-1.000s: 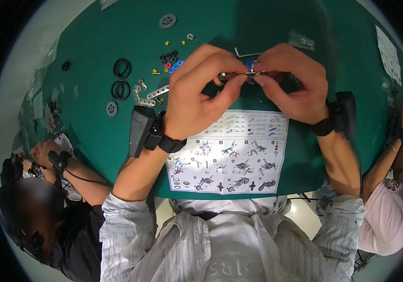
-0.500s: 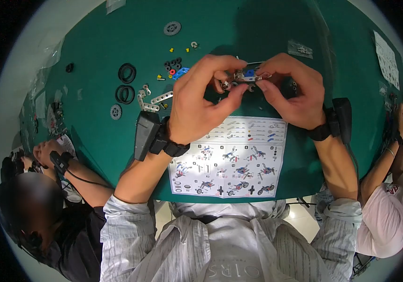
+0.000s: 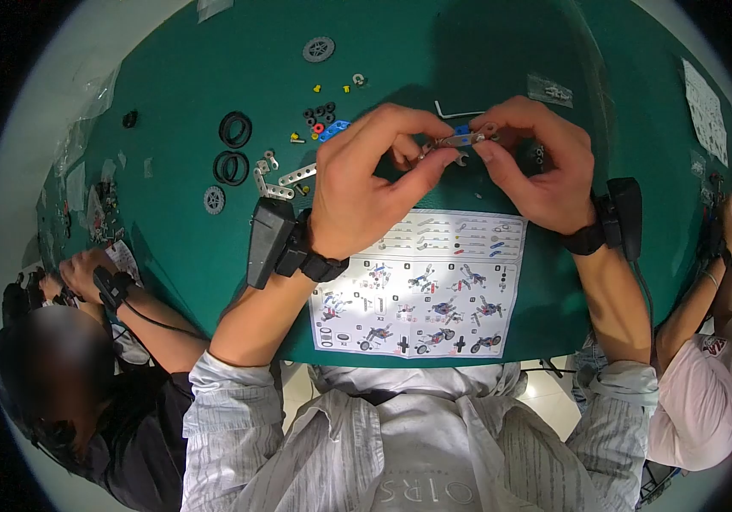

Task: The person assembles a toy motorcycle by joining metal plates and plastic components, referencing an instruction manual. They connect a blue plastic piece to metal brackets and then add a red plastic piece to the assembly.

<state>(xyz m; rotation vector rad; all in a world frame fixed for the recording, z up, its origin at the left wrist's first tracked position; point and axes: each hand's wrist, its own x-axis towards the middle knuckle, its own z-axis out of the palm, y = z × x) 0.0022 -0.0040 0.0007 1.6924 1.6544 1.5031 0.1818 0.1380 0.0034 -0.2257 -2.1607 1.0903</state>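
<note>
Both of my hands hold a small metal-and-blue assembly [image 3: 466,139] above the green table. My left hand [image 3: 380,162] pinches its left end between thumb and fingers, where small metal parts show partly. My right hand [image 3: 541,162] grips the right end, thumb below and fingers above. Below the hands lies a printed instruction sheet [image 3: 417,286]. Just behind the assembly rests an L-shaped hex key [image 3: 460,114]. Beside my left hand are metal strips [image 3: 298,175] and a blue part [image 3: 334,130], partly hidden by that hand.
On the green table [image 3: 178,111] lie black rings [image 3: 235,129], a large grey wheel [image 3: 319,49], a small grey wheel [image 3: 214,200], small black pieces [image 3: 320,112] and a plastic bag [image 3: 549,90]. A person sits at the left [image 3: 127,341], another at the right [image 3: 699,392].
The assembly has turned in my hands, so a flat metal strip now faces up and less blue shows. The hex key behind it is more visible. The view has shifted slightly.
</note>
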